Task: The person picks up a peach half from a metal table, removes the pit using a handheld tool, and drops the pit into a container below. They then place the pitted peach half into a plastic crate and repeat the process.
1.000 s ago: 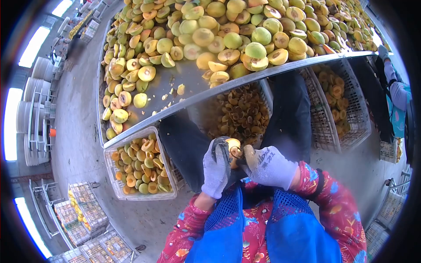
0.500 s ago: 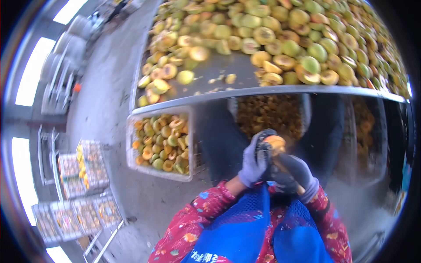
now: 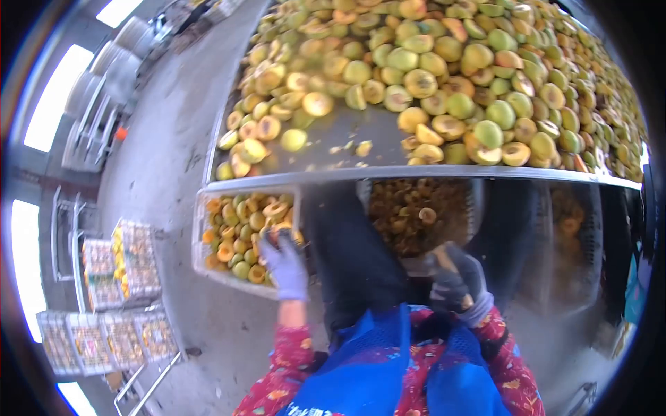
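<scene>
My left hand, in a pale purple glove with dark fingertips, reaches over the left crate of peach halves. Its fingers look spread, with an orange peach half right at their tips. In front of my lap, my right hand is closed around a wooden-handled tool; its working end is blurred and its kind cannot be told. Beyond that hand, under the table, sits a middle crate of brownish fruit pieces, with one paler piece on top.
A metal table heaped with peach halves spans the far side, its raised edge above my knees. Another crate stands to the right under it. Stacked crates of fruit and metal racks stand on the floor at left.
My left hand has left my right hand and swung left to the crate, with the peach half they were working on. My right hand stays near my lap with the tool.
</scene>
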Available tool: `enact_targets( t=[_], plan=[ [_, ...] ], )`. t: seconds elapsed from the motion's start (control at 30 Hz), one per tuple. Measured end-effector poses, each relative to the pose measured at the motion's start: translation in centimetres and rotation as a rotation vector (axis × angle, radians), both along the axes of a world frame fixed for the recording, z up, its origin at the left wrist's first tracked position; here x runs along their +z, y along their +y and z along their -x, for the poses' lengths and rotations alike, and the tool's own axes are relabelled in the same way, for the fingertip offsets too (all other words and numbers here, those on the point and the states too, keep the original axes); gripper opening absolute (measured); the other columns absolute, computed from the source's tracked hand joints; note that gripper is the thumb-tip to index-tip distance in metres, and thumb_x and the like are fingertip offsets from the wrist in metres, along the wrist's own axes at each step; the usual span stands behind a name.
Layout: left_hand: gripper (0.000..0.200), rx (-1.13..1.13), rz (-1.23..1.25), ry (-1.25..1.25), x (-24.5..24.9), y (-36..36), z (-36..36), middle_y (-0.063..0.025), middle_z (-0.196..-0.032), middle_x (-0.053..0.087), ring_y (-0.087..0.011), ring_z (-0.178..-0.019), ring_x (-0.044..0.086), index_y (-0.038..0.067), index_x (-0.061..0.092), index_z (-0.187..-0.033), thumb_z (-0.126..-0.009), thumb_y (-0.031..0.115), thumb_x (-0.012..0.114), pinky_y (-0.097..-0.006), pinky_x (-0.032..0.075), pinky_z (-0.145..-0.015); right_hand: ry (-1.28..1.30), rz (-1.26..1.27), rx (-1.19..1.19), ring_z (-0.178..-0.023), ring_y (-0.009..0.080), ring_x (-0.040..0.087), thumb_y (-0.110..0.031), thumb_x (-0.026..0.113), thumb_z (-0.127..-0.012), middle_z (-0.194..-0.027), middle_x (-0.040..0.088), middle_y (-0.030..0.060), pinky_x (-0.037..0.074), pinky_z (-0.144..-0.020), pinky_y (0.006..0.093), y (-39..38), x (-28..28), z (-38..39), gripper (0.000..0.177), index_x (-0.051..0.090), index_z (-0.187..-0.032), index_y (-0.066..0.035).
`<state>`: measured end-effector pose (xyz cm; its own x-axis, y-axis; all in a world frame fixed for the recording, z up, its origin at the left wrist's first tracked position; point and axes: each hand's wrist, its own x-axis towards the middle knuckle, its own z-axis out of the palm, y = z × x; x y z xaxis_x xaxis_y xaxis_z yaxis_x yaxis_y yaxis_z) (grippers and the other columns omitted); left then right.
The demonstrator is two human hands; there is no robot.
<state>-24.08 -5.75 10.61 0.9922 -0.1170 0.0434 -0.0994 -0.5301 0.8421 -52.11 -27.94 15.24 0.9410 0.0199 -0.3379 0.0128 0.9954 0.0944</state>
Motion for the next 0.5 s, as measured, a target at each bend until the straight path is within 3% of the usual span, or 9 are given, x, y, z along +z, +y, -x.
enact_targets(
  t=[0.07,0.17,0.2,0.27,0.33,0.4,0.47,0.5],
  plan=[
    [0.043,0.086,-0.618,-0.58,1.5,0.5,-1.0,-0.0244,-0.124,0.054,-0.0388,-0.114,0.052,-0.005,0.047,-0.129,-0.097,0.022,0.055,-0.0476,0.039,-0.101,0.016,-0.062,0.053,-0.039,0.0076,0.041,-0.044,0.041,-0.103,-0.056,0.046,-0.0019,0.035,-0.04,0.0229,-0.2,-0.6,-0.6,0.049,0.056,-0.114,0.002],
    [0.042,-0.322,-0.386,-0.546,6.8,-6.2,-0.2,-0.0251,-0.119,0.056,-0.042,-0.111,0.052,-0.004,0.049,-0.128,-0.094,0.019,0.057,-0.0487,0.04,-0.099,0.028,-0.096,0.109,-0.04,0.0081,0.042,-0.042,0.043,-0.103,-0.056,0.046,-0.0015,0.035,-0.043,0.0226,-0.9,-0.7,-1.4,0.048,0.057,-0.115,0.002],
    [0.042,-0.463,-0.296,-0.428,8.0,-9.3,0.3,-0.0259,-0.117,0.057,-0.0436,-0.109,0.053,-0.004,0.05,-0.128,-0.092,0.016,0.058,-0.0489,0.042,-0.095,0.138,0.077,0.104,-0.04,0.0081,0.042,-0.042,0.043,-0.103,-0.057,0.047,-0.0013,0.035,-0.043,0.0224,-0.9,-0.2,-1.6,0.047,0.057,-0.115,0.002],
    [0.026,-0.723,-0.23,-0.612,9.6,-16.4,1.4,-0.0218,-0.099,0.062,-0.0407,-0.092,0.06,0.002,0.058,-0.11,-0.09,0.019,0.059,-0.0497,0.049,-0.079,0.359,0.422,0.088,-0.04,0.0082,0.042,-0.041,0.044,-0.103,-0.058,0.049,-0.0011,0.036,-0.043,0.0221,-0.9,1.1,-1.8,0.046,0.058,-0.115,0.002],
    [0.029,-0.778,-0.3,-0.682,7.7,-22.6,2.0,-0.0184,-0.094,0.064,-0.0373,-0.079,0.064,0.007,0.059,-0.105,-0.09,0.032,0.061,-0.0484,0.052,-0.07,0.36,0.392,0.081,-0.042,0.008,0.044,-0.039,0.047,-0.102,-0.06,0.052,-0.0015,0.037,-0.044,0.0224,-1.3,1.1,-1.2,0.044,0.061,-0.11,0.001],
    [0.048,-0.86,-0.517,-0.583,6.1,-27.7,2.7,-0.0182,-0.096,0.066,-0.0356,-0.087,0.066,0.007,0.06,-0.11,-0.087,0.05,0.062,-0.0454,0.053,-0.077,0.272,0.353,0.045,-0.043,0.0082,0.045,-0.039,0.048,-0.101,-0.06,0.053,-0.0015,0.037,-0.044,0.0225,-1.7,0.7,-0.1,0.043,0.063,-0.108,0.002],
    [0.047,-0.959,-0.63,-0.328,6.1,-31.3,3.2,-0.0189,-0.097,0.067,-0.0365,-0.09,0.066,0.007,0.06,-0.111,-0.084,0.044,0.066,-0.0441,0.053,-0.08,0.346,0.385,0.038,-0.043,0.0078,0.042,-0.039,0.048,-0.101,-0.059,0.048,-0.0025,0.035,-0.044,0.0226,-1.8,0.8,0.2,0.042,0.062,-0.108,0.0],
    [0.049,-0.975,-0.543,-0.301,5.9,-31.6,3.1,-0.0196,-0.097,0.067,-0.0372,-0.093,0.066,0.007,0.059,-0.113,-0.081,0.043,0.068,-0.0446,0.053,-0.082,0.388,0.403,0.022,-0.042,0.0076,0.039,-0.038,0.047,-0.102,-0.058,0.045,-0.0029,0.032,-0.042,0.0224,-1.8,1.3,0.1,0.041,0.06,-0.109,0.0]
  ],
)
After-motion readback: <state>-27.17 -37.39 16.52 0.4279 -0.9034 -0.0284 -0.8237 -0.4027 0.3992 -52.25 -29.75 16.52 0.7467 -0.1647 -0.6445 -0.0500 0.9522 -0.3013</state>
